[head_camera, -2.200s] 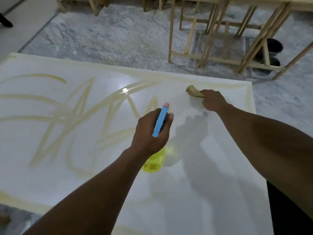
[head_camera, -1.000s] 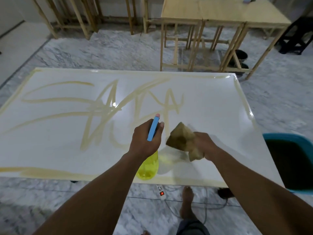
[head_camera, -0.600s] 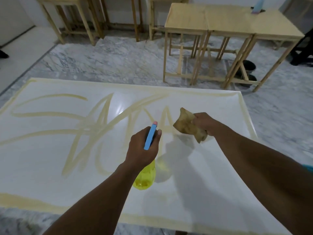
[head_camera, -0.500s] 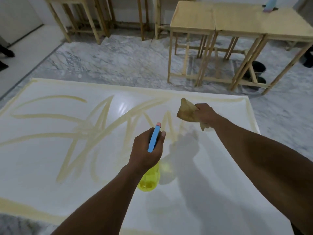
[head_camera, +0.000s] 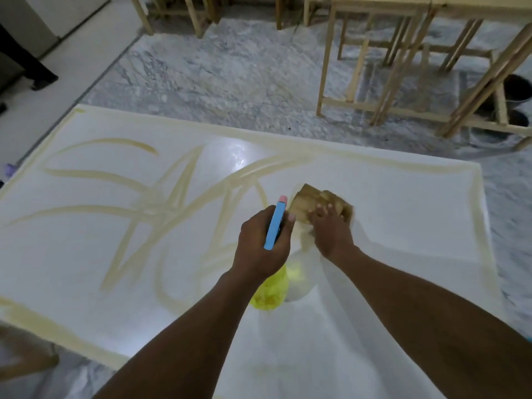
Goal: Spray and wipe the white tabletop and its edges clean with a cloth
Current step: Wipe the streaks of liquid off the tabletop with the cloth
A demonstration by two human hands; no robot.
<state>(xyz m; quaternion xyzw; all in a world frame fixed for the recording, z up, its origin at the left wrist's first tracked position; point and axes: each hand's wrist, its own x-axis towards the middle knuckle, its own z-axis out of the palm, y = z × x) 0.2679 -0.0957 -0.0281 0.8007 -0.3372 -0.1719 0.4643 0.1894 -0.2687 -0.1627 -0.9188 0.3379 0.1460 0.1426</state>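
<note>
White and glossy, the surface [head_camera: 403, 226] is crossed by broad yellowish streaks [head_camera: 178, 182] that loop and intersect over its left and middle parts. A band of the same yellowish tint runs along its far, right and near edges. A bright patch of reflected light [head_camera: 239, 156] sits near the far middle. The part of the surface nearest the right forearm looks plain white.

The cloth [head_camera: 313, 201] is tan-brown and crumpled into a wad. It lies on the surface right of centre, just beyond the right hand [head_camera: 331, 228]. That hand holds the cloth down against the surface, its fingers [head_camera: 322, 210] bent over the cloth's near part with the nails showing.

The left hand [head_camera: 262, 243] is clenched around the neck of a spray bottle [head_camera: 272, 296]. It is raised just left of the right hand, and the two almost touch. The bottle's body is translucent yellow and shows below the wrist. Its blue spray head [head_camera: 275, 226] has a pink tip and points away from the person, towards the cloth.

Beyond the surface lies a grey marbled floor [head_camera: 230, 67] with pale wooden tables [head_camera: 374, 53] standing on it. Dark buckets [head_camera: 518, 90] sit under them at the far right.
</note>
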